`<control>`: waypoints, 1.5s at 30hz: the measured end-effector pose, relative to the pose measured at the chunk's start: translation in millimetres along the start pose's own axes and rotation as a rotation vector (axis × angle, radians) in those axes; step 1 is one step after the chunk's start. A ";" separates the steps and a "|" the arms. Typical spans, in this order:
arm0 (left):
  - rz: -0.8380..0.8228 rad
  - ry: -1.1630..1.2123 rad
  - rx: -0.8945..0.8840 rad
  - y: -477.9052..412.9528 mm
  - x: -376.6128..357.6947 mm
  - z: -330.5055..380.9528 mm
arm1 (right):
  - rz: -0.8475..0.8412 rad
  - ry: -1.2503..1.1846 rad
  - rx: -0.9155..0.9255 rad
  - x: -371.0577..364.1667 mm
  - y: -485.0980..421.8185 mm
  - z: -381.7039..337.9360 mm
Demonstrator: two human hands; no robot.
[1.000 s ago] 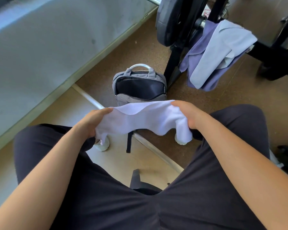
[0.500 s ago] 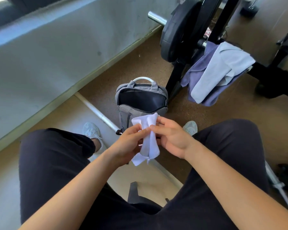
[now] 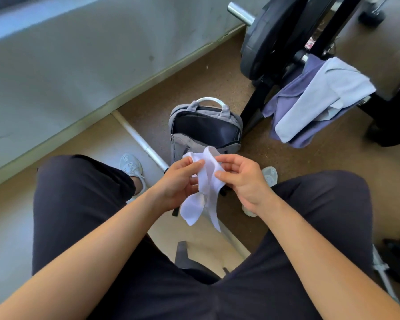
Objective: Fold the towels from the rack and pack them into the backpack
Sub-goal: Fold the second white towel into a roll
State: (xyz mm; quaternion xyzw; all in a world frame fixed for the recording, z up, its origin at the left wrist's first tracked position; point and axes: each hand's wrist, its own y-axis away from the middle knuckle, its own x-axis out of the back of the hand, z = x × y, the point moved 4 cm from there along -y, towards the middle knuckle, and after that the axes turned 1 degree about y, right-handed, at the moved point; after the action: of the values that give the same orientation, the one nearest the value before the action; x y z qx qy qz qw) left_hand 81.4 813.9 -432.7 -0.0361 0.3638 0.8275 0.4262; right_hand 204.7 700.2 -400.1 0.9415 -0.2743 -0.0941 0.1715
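Gym floor, a white towel held between both hands over an open backpack.

A brown speckled floor [image 3: 194,84] meets a grey wall [image 3: 79,54], with a pale mat [image 3: 90,146] below it. A black rack [image 3: 256,109] with a weight plate [image 3: 261,40] stands at upper right. A purple towel [image 3: 284,105] and a pale blue towel [image 3: 321,98] are draped on the rack. The grey backpack [image 3: 206,130] stands unzipped just left of the rack leg. The left hand [image 3: 178,181] and right hand [image 3: 243,181], fingers curled, pinch the bunched white towel [image 3: 208,179] near its top. It hangs between them, just in front of the backpack.
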 end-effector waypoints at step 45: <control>-0.011 -0.722 -0.487 -1.7 -10.2 3.1 | -0.043 0.769 0.333 17.3 -5.5 -18.0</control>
State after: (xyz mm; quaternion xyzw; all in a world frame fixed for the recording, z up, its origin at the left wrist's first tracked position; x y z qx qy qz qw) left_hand 89.9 809.5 -427.6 0.1544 -0.0144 0.8465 0.5094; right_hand 226.6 699.9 -386.9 0.9284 -0.1820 0.3064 0.1048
